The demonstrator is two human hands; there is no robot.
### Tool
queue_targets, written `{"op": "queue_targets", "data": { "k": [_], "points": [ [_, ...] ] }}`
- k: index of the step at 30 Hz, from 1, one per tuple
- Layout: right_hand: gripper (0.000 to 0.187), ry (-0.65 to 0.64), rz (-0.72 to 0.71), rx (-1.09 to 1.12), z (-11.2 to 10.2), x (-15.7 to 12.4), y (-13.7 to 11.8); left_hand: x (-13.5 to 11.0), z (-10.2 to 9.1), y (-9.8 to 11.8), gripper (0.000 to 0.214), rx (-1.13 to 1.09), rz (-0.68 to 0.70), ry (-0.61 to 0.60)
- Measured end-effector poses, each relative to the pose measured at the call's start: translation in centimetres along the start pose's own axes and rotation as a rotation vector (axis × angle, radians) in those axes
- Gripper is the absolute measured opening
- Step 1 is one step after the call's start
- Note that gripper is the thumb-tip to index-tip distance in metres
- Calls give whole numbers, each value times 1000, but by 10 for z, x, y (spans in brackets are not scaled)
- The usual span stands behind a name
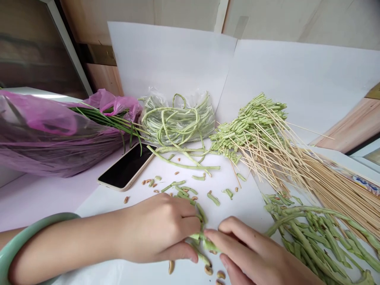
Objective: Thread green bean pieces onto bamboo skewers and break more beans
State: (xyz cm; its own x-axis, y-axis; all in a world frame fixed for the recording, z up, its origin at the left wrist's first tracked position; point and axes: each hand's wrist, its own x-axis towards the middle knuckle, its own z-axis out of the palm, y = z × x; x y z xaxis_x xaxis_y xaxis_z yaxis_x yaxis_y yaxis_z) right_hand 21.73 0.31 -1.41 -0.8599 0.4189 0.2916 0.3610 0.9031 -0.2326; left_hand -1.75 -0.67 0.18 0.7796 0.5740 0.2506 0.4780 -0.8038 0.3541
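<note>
My left hand (pixel 162 229) is curled into a pinch on a short green bean piece (pixel 198 236) low in the middle of the white sheet (pixel 231 206). From the right, my right hand (pixel 252 253) pinches the other end of the same bean piece with thumb and fingers. A pale green bangle (pixel 18 245) circles my left wrist. Cut bean bits (pixel 213 199) and brown seeds (pixel 208 270) lie scattered around both hands.
A phone (pixel 126 166) lies screen up at left, beside a purple plastic bag of green stalks (pixel 44 134). A clear bag of long beans (pixel 176 118) sits at the back. Skewered bean pieces (pixel 252 122) and bamboo skewers (pixel 326 186) fan right. Cut beans (pixel 320 237) pile at front right.
</note>
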Motion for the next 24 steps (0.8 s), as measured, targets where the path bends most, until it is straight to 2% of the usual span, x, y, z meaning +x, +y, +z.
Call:
{"op": "queue_targets", "data": {
  "k": [3, 6, 9, 11, 13, 18, 20, 22, 24],
  "points": [
    [54, 67, 15, 77, 14, -2, 6, -3, 5, -4, 57, 71, -13, 16],
    [57, 193, -27, 66, 21, -1, 6, -5, 7, -3, 58, 66, -39, 60],
    [44, 277, -36, 54, 19, 2, 0, -5, 10, 2, 59, 37, -29, 124],
    [32, 250, -29, 72, 16, 4, -5, -4, 13, 5, 58, 36, 0, 150],
    [28, 228, -23, 84, 13, 6, -9, -3, 16, 8, 55, 64, 38, 167],
    [21, 356, 39, 123, 13, 12, -11, -3, 17, 15, 44, 117, 81, 210],
    [17, 339, 20, 73, 14, 12, -10, -3, 13, 17, 39, 80, 72, 183],
    [28, 279, -92, -37, 13, 10, -10, -1, 10, 18, 34, -3, 115, 108],
    [39, 193, -224, -114, 9, 4, -8, 1, 9, 19, 42, -138, 187, 0]
  ]
}}
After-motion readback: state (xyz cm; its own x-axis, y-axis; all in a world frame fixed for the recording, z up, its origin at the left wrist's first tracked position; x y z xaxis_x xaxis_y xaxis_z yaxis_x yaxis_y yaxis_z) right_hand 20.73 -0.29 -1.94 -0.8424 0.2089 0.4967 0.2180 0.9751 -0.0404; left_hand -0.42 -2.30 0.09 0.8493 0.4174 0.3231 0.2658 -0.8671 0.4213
